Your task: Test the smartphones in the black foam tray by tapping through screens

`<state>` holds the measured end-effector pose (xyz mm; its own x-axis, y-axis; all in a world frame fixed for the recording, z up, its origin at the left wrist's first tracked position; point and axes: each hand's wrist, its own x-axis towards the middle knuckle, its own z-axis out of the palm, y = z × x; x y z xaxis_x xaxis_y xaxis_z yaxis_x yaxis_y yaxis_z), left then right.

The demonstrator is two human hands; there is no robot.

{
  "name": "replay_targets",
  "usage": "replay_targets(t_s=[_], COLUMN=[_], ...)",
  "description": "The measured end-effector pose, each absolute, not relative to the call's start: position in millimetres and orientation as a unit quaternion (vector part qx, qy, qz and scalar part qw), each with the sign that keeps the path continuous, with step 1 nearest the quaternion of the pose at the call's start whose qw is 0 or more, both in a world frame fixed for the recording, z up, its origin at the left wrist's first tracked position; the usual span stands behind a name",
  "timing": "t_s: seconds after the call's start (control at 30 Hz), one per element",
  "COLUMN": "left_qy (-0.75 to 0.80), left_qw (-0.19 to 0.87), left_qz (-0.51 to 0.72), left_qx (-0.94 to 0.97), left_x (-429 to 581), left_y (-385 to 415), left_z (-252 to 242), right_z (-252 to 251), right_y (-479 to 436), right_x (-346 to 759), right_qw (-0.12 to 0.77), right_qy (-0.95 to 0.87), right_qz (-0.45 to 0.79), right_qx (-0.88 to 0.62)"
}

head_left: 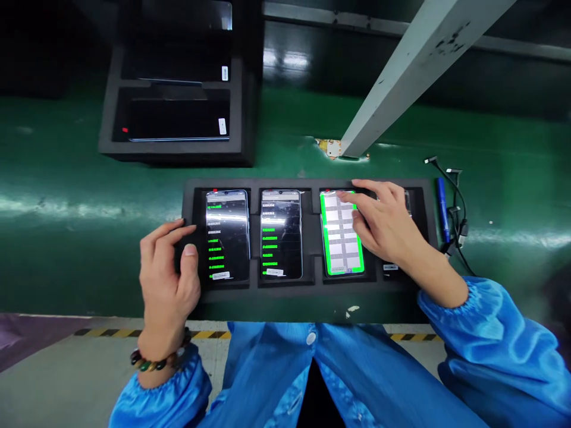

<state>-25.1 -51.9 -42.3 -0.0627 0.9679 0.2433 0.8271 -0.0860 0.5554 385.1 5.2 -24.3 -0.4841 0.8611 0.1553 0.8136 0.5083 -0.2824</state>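
Observation:
Several smartphones lie face up in the cut-outs of a black foam tray (285, 292). My right hand (384, 223) is open over the third smartphone (342, 238), a fingertip at the top of its screen, which shows a white grid with green borders. Part of a further smartphone (391, 268) shows beneath that hand. At the tray's left end rests my left hand (169, 267), open, fingers near the edge and holding nothing. The leftmost smartphone (226, 238) and the second smartphone (281, 238) show dark screens with lists of green and white text.
Behind on the left stands a stack of foam trays (173, 151) with dark phones in the top one. A grey metal post (392, 77) slants up from the green table (66, 178). To the right lie a blue marker (442, 208) and black cables (464, 205).

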Motion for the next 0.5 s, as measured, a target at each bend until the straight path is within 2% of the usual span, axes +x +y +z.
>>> replay_targets(t_s=[0.17,0.37,0.5], left_qy=[0.663,0.661,0.665], left_qw=[0.117,0.119,0.116], left_qz=[0.299,0.303,0.302], left_qx=[0.676,0.676,0.673], left_x=[-27,-25,-23], left_y=[-53,-53,-52], left_z=[-44,-43,-43], right_z=[-24,-21,-22], right_y=[12,7,2], right_x=[362,381,391], right_qw=[0.150,0.155,0.161], right_qy=[-0.873,-0.838,-0.843], right_qz=[0.099,0.120,0.130], right_qx=[-0.453,-0.510,-0.495])
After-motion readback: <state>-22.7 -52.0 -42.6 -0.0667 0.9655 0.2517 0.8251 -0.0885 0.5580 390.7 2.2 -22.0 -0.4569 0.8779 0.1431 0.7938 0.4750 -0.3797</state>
